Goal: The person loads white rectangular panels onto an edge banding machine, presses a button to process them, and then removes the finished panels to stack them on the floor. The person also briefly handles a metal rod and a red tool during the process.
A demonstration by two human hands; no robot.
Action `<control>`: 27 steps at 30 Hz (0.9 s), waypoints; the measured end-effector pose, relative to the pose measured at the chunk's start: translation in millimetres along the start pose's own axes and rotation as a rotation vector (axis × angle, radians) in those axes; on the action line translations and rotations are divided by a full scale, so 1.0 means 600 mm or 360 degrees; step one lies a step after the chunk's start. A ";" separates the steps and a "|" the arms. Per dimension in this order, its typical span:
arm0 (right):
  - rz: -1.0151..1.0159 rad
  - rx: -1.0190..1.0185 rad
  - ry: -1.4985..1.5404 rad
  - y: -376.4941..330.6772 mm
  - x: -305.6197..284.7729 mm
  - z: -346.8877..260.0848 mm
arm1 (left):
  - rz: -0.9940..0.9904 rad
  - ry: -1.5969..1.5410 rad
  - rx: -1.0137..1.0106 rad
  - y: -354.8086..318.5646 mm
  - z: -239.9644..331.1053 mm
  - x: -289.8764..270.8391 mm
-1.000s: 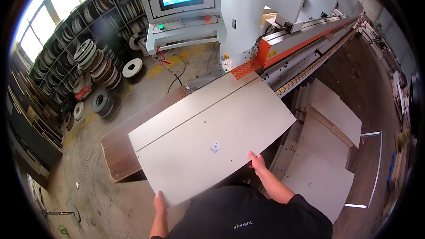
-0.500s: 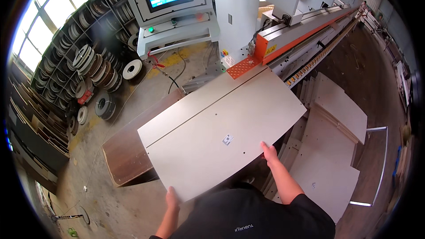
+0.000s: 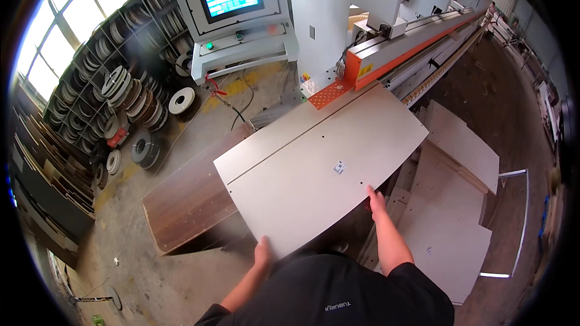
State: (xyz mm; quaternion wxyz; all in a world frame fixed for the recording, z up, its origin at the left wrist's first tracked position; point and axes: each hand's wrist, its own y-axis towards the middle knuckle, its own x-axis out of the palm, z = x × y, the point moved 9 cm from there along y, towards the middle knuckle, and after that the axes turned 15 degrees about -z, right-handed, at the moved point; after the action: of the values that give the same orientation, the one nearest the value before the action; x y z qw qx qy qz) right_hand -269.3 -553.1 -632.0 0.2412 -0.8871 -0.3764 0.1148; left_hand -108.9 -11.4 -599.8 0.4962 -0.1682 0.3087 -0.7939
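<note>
A large pale panel [image 3: 296, 187] with a long groove, small drilled holes and a small label [image 3: 340, 168] spans the space before me. My left hand [image 3: 263, 253] grips its near left corner, thumb on top and fingers hidden below. Along the near right edge, my right hand [image 3: 376, 201] holds it the same way. The panel's far edge reaches the orange perforated plate [image 3: 331, 95] at the end of the long machine with an orange guard [image 3: 386, 63].
Stacked pale panels [image 3: 447, 223] lie to my right, beside a metal frame [image 3: 521, 223]. A brown board-like surface [image 3: 187, 196] is at left. Beyond stand a control console [image 3: 235, 27] with a lit screen and a rack of edge-band rolls [image 3: 130, 93].
The panel has slid right and slightly away from me, along the machine. Both hands have moved with it, keeping their hold.
</note>
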 end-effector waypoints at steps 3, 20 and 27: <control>-0.0396 0.0164 0.0079 -0.090 0.067 0.025 | -0.0089 0.0332 -0.0054 0.032 -0.017 0.017; -0.0052 0.0852 0.0170 -0.504 -0.155 0.435 | -0.0634 0.0286 -0.0102 0.096 0.112 0.269; -0.0004 0.0741 0.0146 -0.506 -0.136 0.438 | -0.1112 0.0405 -0.0184 0.093 0.143 0.355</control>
State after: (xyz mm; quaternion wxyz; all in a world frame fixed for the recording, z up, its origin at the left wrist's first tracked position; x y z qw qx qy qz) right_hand -612.9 -340.1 -699.5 0.4564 -0.8114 -0.3294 0.1578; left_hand -117.5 -246.8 -580.2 0.1429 -0.1911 0.3362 -0.9111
